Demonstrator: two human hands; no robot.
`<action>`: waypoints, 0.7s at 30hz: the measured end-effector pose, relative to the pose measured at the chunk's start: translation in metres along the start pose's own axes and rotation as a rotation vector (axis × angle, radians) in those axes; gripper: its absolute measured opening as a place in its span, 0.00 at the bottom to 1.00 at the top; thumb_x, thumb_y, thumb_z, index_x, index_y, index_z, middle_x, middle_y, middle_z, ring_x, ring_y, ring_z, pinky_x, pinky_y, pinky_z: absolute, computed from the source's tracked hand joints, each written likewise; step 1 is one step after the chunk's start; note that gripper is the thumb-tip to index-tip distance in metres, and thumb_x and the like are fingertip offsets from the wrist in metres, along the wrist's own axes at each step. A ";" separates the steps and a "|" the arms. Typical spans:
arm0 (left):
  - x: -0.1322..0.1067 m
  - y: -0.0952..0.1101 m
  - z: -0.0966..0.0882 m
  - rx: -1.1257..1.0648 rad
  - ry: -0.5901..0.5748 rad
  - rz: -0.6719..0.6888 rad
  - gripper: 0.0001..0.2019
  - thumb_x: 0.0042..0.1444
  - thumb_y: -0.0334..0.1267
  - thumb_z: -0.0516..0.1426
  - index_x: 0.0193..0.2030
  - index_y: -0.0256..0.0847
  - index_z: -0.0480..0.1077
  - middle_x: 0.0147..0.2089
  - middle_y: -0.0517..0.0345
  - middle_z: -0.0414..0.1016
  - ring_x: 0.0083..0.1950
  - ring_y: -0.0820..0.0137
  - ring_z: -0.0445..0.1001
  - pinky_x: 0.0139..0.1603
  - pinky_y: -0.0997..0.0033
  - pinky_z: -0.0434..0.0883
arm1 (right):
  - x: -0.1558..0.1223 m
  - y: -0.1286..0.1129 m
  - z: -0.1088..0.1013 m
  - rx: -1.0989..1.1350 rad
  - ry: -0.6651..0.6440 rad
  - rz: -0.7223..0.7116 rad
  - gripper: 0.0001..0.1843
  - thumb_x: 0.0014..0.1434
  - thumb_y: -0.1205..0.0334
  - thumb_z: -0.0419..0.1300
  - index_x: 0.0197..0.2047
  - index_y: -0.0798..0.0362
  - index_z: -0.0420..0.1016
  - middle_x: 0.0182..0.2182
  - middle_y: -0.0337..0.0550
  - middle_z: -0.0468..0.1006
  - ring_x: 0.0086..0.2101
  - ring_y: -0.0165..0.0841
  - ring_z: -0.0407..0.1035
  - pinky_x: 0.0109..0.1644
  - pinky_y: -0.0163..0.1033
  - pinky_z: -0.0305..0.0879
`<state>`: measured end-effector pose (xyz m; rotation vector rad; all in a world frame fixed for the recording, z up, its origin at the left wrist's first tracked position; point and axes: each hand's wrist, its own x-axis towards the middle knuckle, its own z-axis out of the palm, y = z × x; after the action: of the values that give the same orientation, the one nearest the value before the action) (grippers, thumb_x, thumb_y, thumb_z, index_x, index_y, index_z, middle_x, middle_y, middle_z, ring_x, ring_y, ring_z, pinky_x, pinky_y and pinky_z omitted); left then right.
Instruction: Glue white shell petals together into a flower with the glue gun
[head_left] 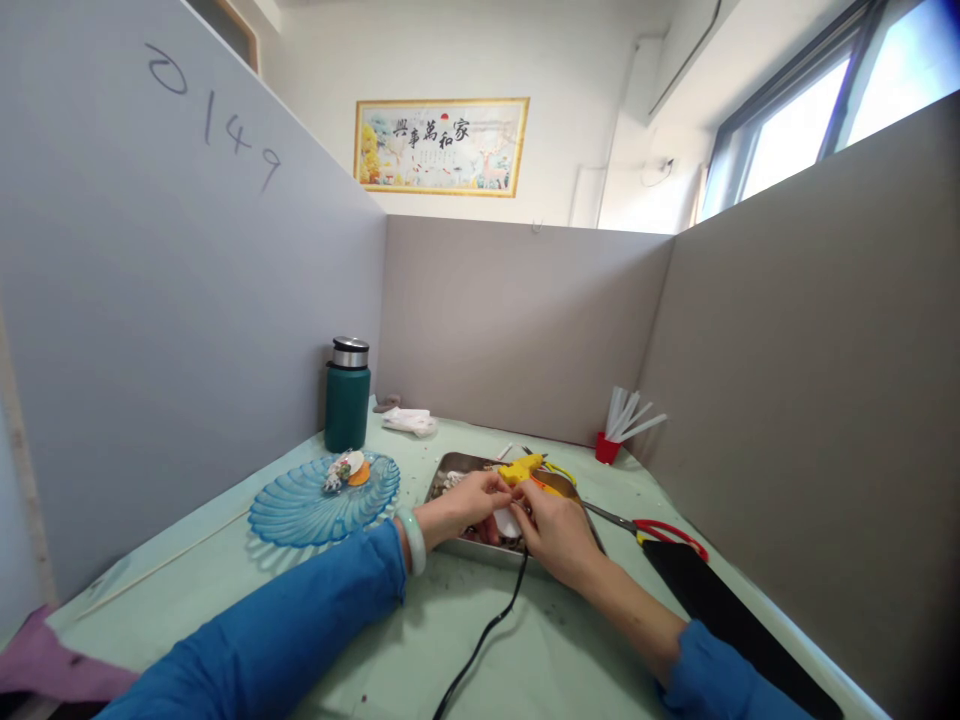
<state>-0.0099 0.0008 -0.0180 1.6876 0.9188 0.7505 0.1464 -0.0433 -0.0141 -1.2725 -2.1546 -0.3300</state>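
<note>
My left hand [480, 500], with a pale green bangle [412, 541] on its wrist, reaches over a metal tray [469, 549]. My right hand [556, 527] meets it there, and the fingertips of both are pinched close together. Whatever is between them is too small or hidden to name. Just beyond the fingers a yellow glue gun [520, 468] lies across the tray. Small shell-like pieces [450, 480] and a white piece [507, 523] show in the tray, partly covered by my hands. A black cord [487, 632] runs from the tray toward me.
To the left lies a blue scalloped glass plate [300, 510] with shells [347, 470] on it. Behind it stands a green bottle [347, 405]. Red-handled scissors [667, 535] and a black strip [720, 600] lie right. A red cup [607, 449] holds white sticks [626, 413]. Partitions [525, 320] enclose the table.
</note>
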 end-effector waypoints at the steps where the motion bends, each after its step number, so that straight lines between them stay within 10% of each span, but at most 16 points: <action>1: 0.000 0.000 0.000 -0.001 0.001 0.000 0.21 0.48 0.54 0.53 0.38 0.37 0.62 0.11 0.63 0.64 0.13 0.73 0.65 0.15 0.78 0.62 | 0.000 0.000 0.000 0.001 0.001 -0.001 0.10 0.60 0.59 0.46 0.37 0.52 0.66 0.28 0.41 0.74 0.28 0.30 0.67 0.30 0.32 0.53; 21: 0.000 0.000 0.000 0.013 -0.003 -0.023 0.22 0.48 0.55 0.52 0.39 0.36 0.62 0.12 0.63 0.64 0.13 0.74 0.64 0.15 0.79 0.61 | 0.000 -0.001 -0.001 -0.011 -0.011 0.007 0.10 0.60 0.59 0.46 0.37 0.52 0.66 0.29 0.41 0.74 0.29 0.30 0.68 0.31 0.32 0.54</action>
<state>-0.0094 0.0008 -0.0177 1.6863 0.9409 0.7280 0.1464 -0.0442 -0.0135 -1.2906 -2.1605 -0.3332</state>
